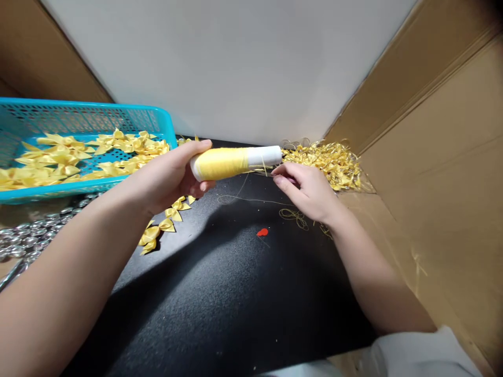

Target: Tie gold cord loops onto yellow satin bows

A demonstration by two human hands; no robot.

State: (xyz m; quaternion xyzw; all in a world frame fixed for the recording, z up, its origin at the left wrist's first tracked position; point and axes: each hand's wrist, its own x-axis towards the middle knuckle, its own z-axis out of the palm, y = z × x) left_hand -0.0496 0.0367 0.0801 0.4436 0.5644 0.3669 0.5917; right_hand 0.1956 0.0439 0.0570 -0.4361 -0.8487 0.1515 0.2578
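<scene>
**Left hand [178, 170] around spool [226, 163], right hand [309, 191] pinched**

Left thumb lies on top; the spool's white tip points rightward, above the tabletop [204, 283] near its far edge. Right hand curls inward beside that tip, what it pinches unclear. Yellow bows [340, 166] heap at the tabletop's far-right corner.

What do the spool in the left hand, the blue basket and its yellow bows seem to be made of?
Spool: yellow thread, glossy, with fine windings showing, on a smooth white core, plastic or perhaps card. Blue basket: probably moulded plastic, with a slight shine and regular lattice holes. Yellow bows: likely satin ribbon, from their sheen and folded loops; the fibre itself can't be told.
</scene>
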